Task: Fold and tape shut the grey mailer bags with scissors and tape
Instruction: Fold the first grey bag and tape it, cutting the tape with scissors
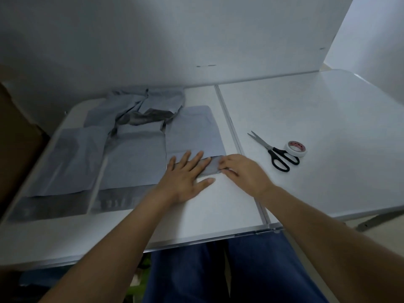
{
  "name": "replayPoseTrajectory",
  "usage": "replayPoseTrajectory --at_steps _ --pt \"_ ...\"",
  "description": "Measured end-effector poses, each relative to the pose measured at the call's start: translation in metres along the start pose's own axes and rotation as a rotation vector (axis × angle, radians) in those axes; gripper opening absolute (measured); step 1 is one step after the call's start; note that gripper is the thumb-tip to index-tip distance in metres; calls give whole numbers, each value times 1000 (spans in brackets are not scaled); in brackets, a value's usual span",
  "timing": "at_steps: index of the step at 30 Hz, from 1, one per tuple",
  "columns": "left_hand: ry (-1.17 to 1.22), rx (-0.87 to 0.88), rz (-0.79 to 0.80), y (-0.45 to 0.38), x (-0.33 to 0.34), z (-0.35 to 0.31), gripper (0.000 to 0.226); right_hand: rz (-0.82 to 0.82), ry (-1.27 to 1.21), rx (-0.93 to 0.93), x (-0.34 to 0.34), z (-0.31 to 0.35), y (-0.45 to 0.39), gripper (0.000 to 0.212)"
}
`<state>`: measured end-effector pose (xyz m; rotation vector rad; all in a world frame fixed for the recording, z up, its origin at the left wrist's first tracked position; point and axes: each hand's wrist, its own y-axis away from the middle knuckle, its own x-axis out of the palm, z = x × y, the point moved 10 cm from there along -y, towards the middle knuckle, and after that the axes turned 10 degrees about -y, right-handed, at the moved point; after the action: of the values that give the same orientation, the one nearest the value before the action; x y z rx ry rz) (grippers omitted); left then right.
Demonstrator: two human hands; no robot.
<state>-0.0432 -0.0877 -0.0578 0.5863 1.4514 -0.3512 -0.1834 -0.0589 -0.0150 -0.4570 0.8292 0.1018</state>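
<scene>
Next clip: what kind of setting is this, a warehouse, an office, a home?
Probably a makeshift packing station rather than a warehouse, though I can't be sure. A white folding table stands against a plain white board, with grey mailer bags, scissors and a tape roll laid out.

Left hand flat — right hand pinching
</scene>
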Motion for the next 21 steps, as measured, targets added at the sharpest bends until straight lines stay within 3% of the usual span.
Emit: replayPoseTrajectory --at_steps 3,7,10,16,21 --pt "37 19 -53 2 -5 -2 68 -61 8 0 -3 6 2 32" --pt "90 47 -163 6 -12 -5 57 -101 43 4 -7 9 6 14" --pt "123 45 -224 7 -18 -6 48 -82 55 44 -6 4 8 18" --pt "217 95 -297 12 -39 -5 65 -197 -74 128 -20 -4 7 11" --pt "242 99 -276 13 -30 -5 41 -203 -95 152 -25 -7 14 10"
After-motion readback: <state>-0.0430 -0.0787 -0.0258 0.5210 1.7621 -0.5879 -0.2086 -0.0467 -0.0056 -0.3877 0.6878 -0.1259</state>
